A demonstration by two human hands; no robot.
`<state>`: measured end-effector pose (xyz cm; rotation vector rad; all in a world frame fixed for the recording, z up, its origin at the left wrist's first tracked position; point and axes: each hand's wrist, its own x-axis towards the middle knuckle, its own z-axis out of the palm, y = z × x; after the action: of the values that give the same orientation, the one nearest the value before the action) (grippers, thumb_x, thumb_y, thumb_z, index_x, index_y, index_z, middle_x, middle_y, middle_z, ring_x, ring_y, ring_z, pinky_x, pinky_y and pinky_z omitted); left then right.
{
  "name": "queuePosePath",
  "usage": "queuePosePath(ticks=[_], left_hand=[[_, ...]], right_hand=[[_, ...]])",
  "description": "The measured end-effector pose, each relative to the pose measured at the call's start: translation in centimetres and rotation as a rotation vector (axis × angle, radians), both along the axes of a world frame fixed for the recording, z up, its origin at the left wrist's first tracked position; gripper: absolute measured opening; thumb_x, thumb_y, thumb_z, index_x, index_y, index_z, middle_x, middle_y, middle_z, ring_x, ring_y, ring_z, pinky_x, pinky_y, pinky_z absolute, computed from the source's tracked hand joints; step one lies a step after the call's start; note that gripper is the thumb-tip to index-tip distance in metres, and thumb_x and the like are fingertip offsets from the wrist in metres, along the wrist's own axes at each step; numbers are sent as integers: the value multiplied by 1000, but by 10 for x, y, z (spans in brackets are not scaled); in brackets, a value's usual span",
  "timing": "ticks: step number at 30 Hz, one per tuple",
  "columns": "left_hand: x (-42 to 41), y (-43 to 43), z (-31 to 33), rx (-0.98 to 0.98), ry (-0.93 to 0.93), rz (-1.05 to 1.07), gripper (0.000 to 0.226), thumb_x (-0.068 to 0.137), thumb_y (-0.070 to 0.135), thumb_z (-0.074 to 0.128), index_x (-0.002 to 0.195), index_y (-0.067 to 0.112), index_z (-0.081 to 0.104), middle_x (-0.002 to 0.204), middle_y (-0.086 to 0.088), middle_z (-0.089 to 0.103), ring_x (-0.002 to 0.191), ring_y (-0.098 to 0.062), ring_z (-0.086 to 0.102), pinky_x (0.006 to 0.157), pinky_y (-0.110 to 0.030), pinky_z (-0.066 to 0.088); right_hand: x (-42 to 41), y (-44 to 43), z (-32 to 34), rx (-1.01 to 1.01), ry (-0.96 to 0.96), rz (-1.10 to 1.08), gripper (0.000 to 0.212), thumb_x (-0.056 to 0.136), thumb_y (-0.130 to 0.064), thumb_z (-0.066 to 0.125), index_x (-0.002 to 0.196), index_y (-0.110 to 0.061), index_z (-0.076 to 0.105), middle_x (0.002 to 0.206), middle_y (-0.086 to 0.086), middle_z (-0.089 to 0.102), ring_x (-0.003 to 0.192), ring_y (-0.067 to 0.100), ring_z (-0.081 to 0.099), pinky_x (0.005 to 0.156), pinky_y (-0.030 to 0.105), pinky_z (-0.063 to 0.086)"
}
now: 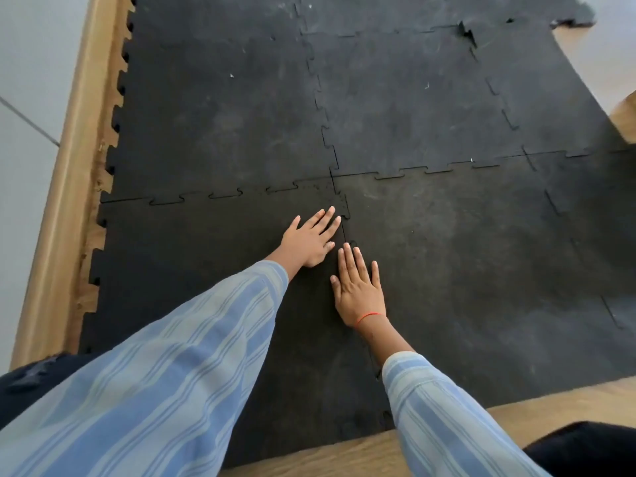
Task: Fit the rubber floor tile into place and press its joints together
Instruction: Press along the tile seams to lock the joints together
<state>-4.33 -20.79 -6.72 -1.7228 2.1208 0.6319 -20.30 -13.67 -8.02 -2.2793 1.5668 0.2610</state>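
Pressing flat with fingers spread, left hand [311, 241] and right hand [358, 290] work the seated rubber tile's [206, 270] middle joint [345, 232], nearly closed.

An indoor room, likely a home gym corner or playroom. Black interlocking rubber tiles [223, 115] cover a wood-look floor [344, 452] (a wooden skirting board [69, 166] meets the pale wall [24, 80]).
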Motion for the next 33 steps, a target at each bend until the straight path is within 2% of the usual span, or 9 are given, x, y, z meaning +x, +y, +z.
queuePosePath(ticks=[4,10,13,15,19,23,26,29,33], left_hand=[[7,-29,8,-13,8,12,57,104,35,17,151,22,-11,160,4,-20,148,-15,-10,118,-47,5],[16,-34,-17,-144,126,125,56,103,41,14,151,27,-10,159,8,-19,146,-11,-14,116,-46,-10],[18,-37,-15,-140,134,113,55,103,41,14,152,28,-9,160,9,-17,146,-9,-13,117,-45,-9],[24,-35,-11,-141,118,133,55,103,39,15,152,27,-7,160,8,-16,147,-10,-11,118,-46,-7],[71,-25,-15,-170,96,348,56,103,40,13,152,26,-9,160,8,-17,147,-11,-12,117,-46,-7],[94,-19,-19,-158,84,338,57,102,43,12,151,27,-12,159,8,-20,146,-10,-15,116,-44,-8],[91,-25,-5,-66,81,311,58,102,42,14,151,24,-12,159,6,-21,147,-12,-14,118,-46,-5],[110,-8,1,-50,55,428,68,99,52,17,151,21,-14,159,2,-24,147,-15,-15,118,-48,-3],[153,34,-8,-95,-25,577,84,89,72,13,150,23,-17,157,5,-26,147,-16,-16,116,-52,-5]], right_hand=[[8,-18,-1,-36,-20,-10,57,102,-36,15,150,-14,-8,160,1,-13,146,14,-15,118,39,-10],[28,-63,-15,-85,-47,11,58,101,-39,12,149,-15,-10,160,0,-13,146,13,-16,118,38,-10],[34,-62,-16,-100,-11,-7,57,101,-40,9,148,-15,-10,160,0,-13,146,14,-15,119,38,-8],[40,-66,-10,-88,-3,-25,58,101,-39,10,149,-13,-9,160,3,-12,147,16,-13,120,39,-5],[49,-89,-4,-64,-16,9,59,101,-38,15,150,-12,-4,161,2,-10,147,15,-12,120,39,-5],[55,-98,-10,-45,9,3,60,100,-42,11,149,-14,-10,160,0,-15,146,14,-16,119,39,-8],[59,-106,2,90,67,-3,62,101,-42,13,149,-13,-12,159,1,-19,146,16,-18,120,42,-6],[77,-118,18,165,57,23,65,101,-43,19,150,-13,-9,159,1,-19,146,18,-16,120,45,-5],[110,-109,11,118,31,144,70,98,-52,21,150,-16,-10,159,-1,-19,146,18,-18,119,47,-6]])
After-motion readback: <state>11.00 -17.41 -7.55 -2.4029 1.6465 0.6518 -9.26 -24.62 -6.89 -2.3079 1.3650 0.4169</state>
